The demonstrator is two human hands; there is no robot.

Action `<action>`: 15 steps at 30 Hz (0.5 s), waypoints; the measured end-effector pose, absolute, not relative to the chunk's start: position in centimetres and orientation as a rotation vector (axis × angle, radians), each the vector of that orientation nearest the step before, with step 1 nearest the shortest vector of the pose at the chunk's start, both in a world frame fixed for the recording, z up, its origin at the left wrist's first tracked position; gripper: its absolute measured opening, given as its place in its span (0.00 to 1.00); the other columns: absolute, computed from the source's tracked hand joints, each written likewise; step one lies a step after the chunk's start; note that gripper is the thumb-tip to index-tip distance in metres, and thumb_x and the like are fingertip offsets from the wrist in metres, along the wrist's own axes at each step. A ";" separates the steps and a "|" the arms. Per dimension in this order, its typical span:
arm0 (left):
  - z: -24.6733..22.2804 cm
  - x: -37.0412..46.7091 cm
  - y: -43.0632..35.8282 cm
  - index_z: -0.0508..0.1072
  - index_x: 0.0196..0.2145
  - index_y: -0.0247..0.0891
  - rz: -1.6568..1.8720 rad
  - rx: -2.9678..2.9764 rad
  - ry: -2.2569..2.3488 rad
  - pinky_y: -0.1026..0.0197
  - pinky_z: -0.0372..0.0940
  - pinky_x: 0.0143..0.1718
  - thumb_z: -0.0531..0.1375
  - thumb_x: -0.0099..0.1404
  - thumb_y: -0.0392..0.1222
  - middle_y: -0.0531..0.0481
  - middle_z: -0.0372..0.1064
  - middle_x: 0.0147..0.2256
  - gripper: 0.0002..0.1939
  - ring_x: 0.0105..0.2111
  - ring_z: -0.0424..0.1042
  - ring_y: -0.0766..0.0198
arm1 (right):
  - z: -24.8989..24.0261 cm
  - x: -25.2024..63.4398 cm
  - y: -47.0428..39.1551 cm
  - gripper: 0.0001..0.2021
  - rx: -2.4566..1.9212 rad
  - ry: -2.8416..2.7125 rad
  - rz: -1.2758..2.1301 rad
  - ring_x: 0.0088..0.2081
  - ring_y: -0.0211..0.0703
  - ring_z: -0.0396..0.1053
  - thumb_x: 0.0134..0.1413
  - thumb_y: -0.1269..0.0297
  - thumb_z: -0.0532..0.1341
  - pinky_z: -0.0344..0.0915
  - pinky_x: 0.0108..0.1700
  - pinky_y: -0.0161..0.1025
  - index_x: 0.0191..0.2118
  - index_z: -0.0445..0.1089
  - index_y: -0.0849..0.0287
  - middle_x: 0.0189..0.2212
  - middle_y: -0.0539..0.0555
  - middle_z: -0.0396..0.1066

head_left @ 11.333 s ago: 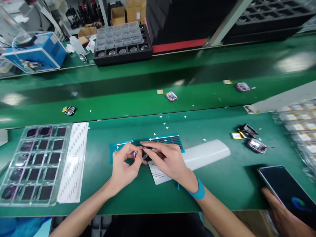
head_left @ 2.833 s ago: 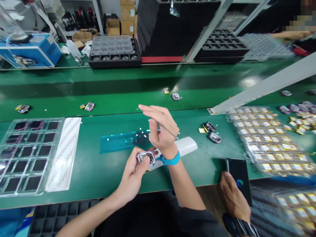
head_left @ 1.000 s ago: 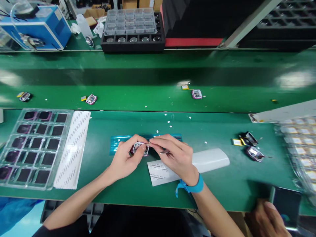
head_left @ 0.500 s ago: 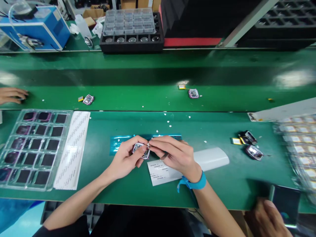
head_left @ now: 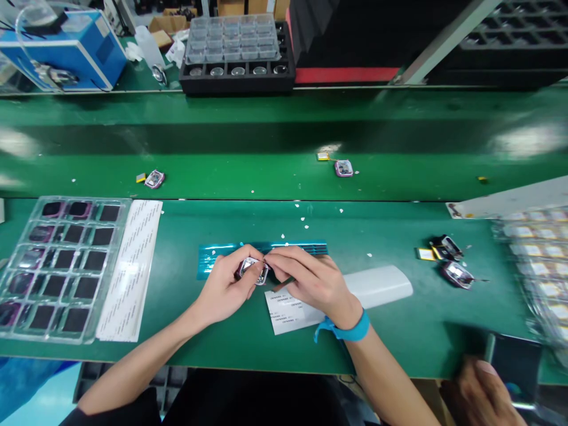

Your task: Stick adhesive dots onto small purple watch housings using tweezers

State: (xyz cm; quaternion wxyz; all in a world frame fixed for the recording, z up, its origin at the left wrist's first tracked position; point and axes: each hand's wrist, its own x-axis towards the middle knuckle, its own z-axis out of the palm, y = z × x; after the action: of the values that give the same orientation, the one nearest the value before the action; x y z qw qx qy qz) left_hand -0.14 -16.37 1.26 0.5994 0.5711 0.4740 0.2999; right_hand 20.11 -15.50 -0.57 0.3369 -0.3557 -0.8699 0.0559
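My left hand (head_left: 228, 283) grips an opened watch case (head_left: 255, 270) between thumb and fingers, with the circuitry inside facing up. At the case's right edge, the fingertips of my right hand (head_left: 313, 278) are pinched together; whatever they pinch there is too small to make out. A thin dark stick-like tool (head_left: 283, 285) juts from under the curled fingers of that hand. A blue band (head_left: 355, 330) circles my right wrist. Below the right hand lies a curled white label sheet (head_left: 288, 313), and behind both hands a strip of blue film (head_left: 208, 260).
A clear tray (head_left: 91, 310) with watch parts and a white printed strip (head_left: 128, 272) lie left. Open watch cases (head_left: 343, 168) with batteries sit on the back green belt, others (head_left: 457, 274) at right. Another person's hand (head_left: 477, 393) is by a dark-screened device (head_left: 515, 367).
The watch cases on the back belt have slid slightly left, and another person's hand at far left has left view. My right hand has tilted a little, showing more of the dark tool.
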 end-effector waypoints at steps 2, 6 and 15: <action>1.3 0.0 -16.4 0.70 0.38 0.38 0.683 1.322 1.107 0.66 0.52 0.20 0.54 0.74 0.45 0.59 0.61 0.17 0.10 0.16 0.58 0.69 | -0.8 20.0 -15.3 0.18 -1.074 -2.160 0.100 0.37 0.38 0.79 0.63 0.79 0.55 0.71 0.26 0.35 0.52 0.73 0.56 0.42 0.52 0.81; 1.1 0.2 -16.4 0.67 0.43 0.40 0.692 1.163 1.089 0.68 0.52 0.18 0.54 0.72 0.47 0.60 0.60 0.18 0.08 0.17 0.57 0.69 | -0.7 20.5 -14.8 0.23 -1.191 -2.103 0.034 0.43 0.41 0.80 0.63 0.80 0.56 0.74 0.29 0.34 0.59 0.71 0.54 0.53 0.54 0.78; 1.0 0.1 -16.4 0.60 0.43 0.41 0.681 1.032 1.040 0.69 0.51 0.16 0.53 0.72 0.47 0.62 0.59 0.18 0.08 0.16 0.54 0.70 | -0.4 21.5 -15.2 0.22 -0.889 -2.369 0.105 0.39 0.40 0.81 0.64 0.82 0.55 0.79 0.35 0.35 0.58 0.73 0.58 0.54 0.54 0.78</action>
State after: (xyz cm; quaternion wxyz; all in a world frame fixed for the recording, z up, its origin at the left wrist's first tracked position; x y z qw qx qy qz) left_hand 0.08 -16.39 0.96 0.6908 0.4618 0.4654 0.3048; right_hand 21.52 -15.21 -0.44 0.2996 -0.3350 -0.8924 0.0394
